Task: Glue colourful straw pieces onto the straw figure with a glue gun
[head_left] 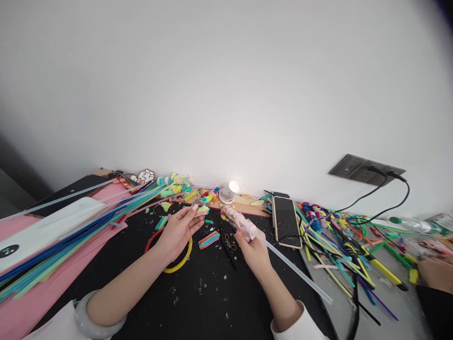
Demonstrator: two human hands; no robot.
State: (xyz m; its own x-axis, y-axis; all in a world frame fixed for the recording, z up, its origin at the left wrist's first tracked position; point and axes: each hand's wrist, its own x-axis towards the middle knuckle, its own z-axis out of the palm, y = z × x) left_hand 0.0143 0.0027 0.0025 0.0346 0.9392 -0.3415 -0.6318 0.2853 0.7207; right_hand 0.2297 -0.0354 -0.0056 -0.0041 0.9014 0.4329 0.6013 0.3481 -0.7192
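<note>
My left hand (179, 231) pinches a small bundle of cut pipe cleaners (203, 210), pale green, yellow and pink, between thumb and fingers. In my right hand (255, 252) is a pink glue gun (240, 223), its nozzle end pointing up and left, a little apart from the bundle. A long translucent glue stick (297, 269) runs out of the gun's back toward the lower right. Below and between the hands lies a striped blue, orange and white pipe-cleaner block (209, 240). A red and yellow ring (187, 255) lies partly hidden under my left wrist.
A lit white cup-shaped lamp (230, 191) stands by the wall. Right of the glue gun lies a phone (286, 222). Long pipe cleaners (88, 238) cover the left side; more, with yellow-handled pliers (384, 271) and cables, lie right. Another person's hand (437, 271) is at the far right.
</note>
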